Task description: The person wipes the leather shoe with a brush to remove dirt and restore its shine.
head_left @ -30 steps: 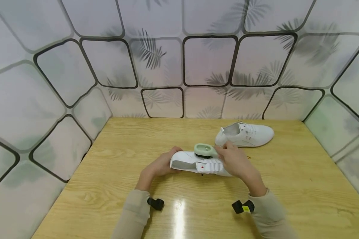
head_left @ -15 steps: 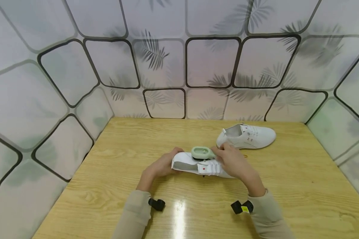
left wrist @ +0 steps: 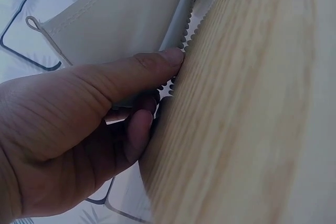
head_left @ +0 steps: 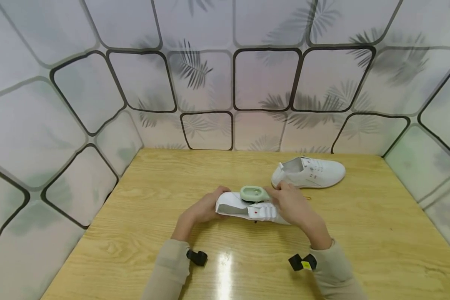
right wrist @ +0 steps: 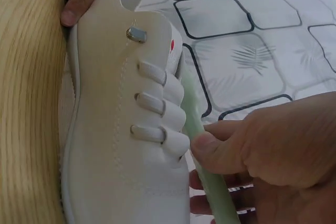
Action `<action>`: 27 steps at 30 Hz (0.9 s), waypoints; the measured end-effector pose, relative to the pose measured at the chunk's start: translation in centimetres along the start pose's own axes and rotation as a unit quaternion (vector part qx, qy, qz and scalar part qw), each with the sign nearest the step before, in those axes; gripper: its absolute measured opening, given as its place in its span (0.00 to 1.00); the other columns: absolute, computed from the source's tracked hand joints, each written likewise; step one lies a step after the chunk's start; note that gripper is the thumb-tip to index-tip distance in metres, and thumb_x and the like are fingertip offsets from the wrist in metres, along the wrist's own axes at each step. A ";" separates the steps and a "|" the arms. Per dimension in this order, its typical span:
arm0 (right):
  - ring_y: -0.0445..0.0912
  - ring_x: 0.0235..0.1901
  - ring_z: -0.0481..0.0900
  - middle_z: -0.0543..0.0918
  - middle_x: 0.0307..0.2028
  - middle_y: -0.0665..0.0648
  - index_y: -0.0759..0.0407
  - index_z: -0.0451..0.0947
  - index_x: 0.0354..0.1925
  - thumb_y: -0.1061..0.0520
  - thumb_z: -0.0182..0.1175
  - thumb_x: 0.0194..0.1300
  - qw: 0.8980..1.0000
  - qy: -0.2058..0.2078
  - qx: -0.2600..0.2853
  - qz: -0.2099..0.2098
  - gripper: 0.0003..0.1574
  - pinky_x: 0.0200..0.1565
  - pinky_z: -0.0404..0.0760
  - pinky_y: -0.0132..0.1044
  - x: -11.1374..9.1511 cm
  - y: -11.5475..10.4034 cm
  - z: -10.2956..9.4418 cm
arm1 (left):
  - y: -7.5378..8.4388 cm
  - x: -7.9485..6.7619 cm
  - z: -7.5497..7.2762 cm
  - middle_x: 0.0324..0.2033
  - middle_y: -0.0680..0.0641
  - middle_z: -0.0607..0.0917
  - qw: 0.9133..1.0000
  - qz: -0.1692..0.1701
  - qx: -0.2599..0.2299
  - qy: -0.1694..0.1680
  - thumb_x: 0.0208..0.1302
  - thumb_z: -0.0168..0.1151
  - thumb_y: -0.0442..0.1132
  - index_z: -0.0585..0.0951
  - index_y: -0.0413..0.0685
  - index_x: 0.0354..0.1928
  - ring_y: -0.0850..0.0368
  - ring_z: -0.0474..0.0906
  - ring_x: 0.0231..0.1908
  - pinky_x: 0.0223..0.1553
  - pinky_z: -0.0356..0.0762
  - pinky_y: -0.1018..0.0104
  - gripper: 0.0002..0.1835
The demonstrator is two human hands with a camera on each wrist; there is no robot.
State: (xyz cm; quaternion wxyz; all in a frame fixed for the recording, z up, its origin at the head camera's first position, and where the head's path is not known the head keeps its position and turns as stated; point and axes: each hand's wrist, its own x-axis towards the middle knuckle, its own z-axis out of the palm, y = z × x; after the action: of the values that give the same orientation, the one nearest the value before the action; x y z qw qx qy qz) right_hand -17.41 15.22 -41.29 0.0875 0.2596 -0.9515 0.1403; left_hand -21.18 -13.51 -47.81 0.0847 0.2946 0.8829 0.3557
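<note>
A white lace-up shoe (head_left: 264,212) stands on the wooden table, its heel to the left and toe to the right. My left hand (head_left: 204,207) grips its heel end; in the left wrist view the thumb lies along the ridged sole edge (left wrist: 186,32). My right hand (head_left: 293,205) holds a light green brush (head_left: 252,193) by its handle (right wrist: 202,145), thumb on one side and fingers on the other. The brush's dark bristles are down at the shoe's far side, beside the opening and tongue. The right hand partly covers the toe in the head view.
A second white shoe (head_left: 324,173) lies farther back on the right, close beyond my right hand. A small orange loop (head_left: 308,198) is on the table (head_left: 165,179) near it. Patterned walls (head_left: 266,79) enclose the table's back and sides.
The brush and my right hand have shifted a little left along the shoe, toward its heel. My left hand keeps its grip. The head view has tilted slightly.
</note>
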 end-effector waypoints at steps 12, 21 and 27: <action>0.50 0.35 0.70 0.75 0.38 0.61 0.59 0.78 0.62 0.65 0.58 0.70 1.000 0.003 0.006 -0.013 0.23 0.40 0.73 0.46 0.1 0.1 -0.1 | 0.5 -0.2 -0.2 0.55 0.45 0.79 1.000 0.000 0.002 0.004 0.56 0.75 0.34 0.64 0.50 0.65 0.51 0.76 0.53 0.57 0.73 0.52 0.38; 0.49 0.35 0.70 0.74 0.40 0.60 0.57 0.75 0.65 0.63 0.59 0.70 0.999 -0.040 0.006 -0.010 0.25 0.39 0.73 0.45 -0.1 -0.3 0.4 | 0.4 -0.6 0.6 0.56 0.46 0.78 1.000 0.002 0.001 -0.009 0.57 0.75 0.35 0.64 0.50 0.65 0.50 0.76 0.54 0.57 0.73 0.51 0.38; 0.48 0.33 0.70 0.75 0.39 0.60 0.57 0.76 0.64 0.63 0.59 0.70 0.999 -0.028 -0.002 -0.022 0.25 0.37 0.73 0.43 0.9 -0.5 0.4 | 0.3 -0.3 0.2 0.57 0.45 0.78 1.000 0.003 -0.005 0.001 0.56 0.75 0.34 0.64 0.49 0.66 0.50 0.76 0.55 0.58 0.72 0.50 0.38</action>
State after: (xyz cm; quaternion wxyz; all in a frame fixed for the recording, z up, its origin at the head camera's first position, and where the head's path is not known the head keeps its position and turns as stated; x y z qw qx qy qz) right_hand -17.99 14.29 -41.30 0.0644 0.2838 -0.9480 0.1288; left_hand -20.67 -13.39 -47.79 0.0845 0.2965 0.8805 0.3602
